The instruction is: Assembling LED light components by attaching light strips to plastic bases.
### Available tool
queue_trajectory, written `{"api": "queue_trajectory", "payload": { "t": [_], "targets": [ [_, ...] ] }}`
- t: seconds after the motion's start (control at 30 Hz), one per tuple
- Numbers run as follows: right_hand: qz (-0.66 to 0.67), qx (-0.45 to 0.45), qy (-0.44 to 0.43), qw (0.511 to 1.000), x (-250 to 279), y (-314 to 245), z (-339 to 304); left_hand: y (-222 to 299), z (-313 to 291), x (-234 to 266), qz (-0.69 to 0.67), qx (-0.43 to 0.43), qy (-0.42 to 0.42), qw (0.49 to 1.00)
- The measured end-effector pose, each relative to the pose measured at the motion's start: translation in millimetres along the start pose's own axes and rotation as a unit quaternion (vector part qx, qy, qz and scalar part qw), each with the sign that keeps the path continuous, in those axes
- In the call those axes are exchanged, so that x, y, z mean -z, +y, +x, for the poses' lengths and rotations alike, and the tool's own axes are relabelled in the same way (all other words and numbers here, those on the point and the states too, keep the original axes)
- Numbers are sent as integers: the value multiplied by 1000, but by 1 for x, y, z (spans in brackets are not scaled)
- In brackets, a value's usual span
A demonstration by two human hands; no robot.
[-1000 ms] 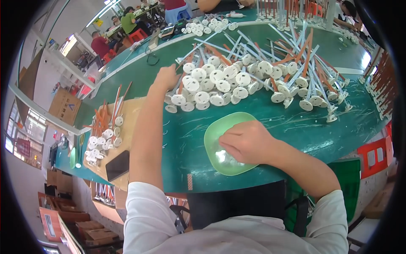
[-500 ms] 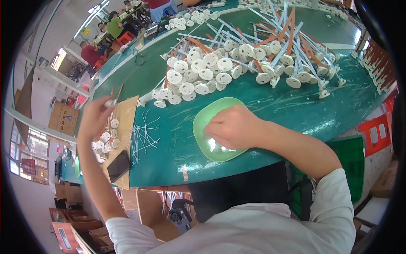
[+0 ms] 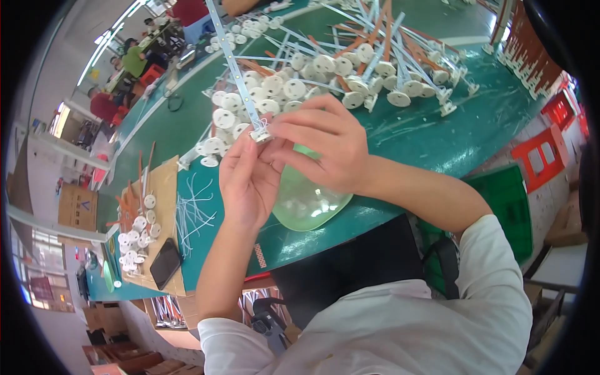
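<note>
My left hand (image 3: 250, 184) is closed around the white end piece (image 3: 260, 134) of an LED strip (image 3: 235, 69), which stands up and leans away to the left. Thin white wires show at that end piece. My right hand (image 3: 331, 144) comes in from the right, fingers pinched together against the end piece; whatever small thing they may hold is hidden. Below both hands is a light green bowl (image 3: 306, 209), partly covered by them. Behind lies a heap of similar strips with round white bases (image 3: 294, 89).
Left on the green table (image 3: 406, 144) are loose white wires (image 3: 194, 209), a dark phone (image 3: 165, 264) on cardboard (image 3: 167, 194), and more white-based strips (image 3: 139, 240). A green crate (image 3: 500, 212) and red stool (image 3: 539, 156) stand at right. People sit at far-left tables.
My left hand has come from the far left to the middle, bringing an LED strip. My right hand has lifted out of the green bowl to meet it. The view has shifted slightly.
</note>
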State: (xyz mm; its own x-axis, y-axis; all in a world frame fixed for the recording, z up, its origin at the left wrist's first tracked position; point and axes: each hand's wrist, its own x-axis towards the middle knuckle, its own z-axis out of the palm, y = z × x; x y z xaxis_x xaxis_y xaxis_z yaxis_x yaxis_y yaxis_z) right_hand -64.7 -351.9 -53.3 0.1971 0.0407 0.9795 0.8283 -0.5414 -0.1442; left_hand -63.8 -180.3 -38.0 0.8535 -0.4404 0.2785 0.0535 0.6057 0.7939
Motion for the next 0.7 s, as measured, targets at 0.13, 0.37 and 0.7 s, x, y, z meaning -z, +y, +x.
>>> {"api": "queue_trajectory", "payload": {
  "t": [0.13, 0.37, 0.7],
  "targets": [
    [-9, 42, 14, 999, 2, 11, -1, -20, -2, 9, -33, 6, -56, 998],
    [4, 39, 54, 998, -5, 5, -4, -29, -14, 2, -42, -4, -22, 999],
    [28, 36, 44, 998, -7, 3, -6, -28, -18, 0, -52, -4, -14, 999]
  ]
}}
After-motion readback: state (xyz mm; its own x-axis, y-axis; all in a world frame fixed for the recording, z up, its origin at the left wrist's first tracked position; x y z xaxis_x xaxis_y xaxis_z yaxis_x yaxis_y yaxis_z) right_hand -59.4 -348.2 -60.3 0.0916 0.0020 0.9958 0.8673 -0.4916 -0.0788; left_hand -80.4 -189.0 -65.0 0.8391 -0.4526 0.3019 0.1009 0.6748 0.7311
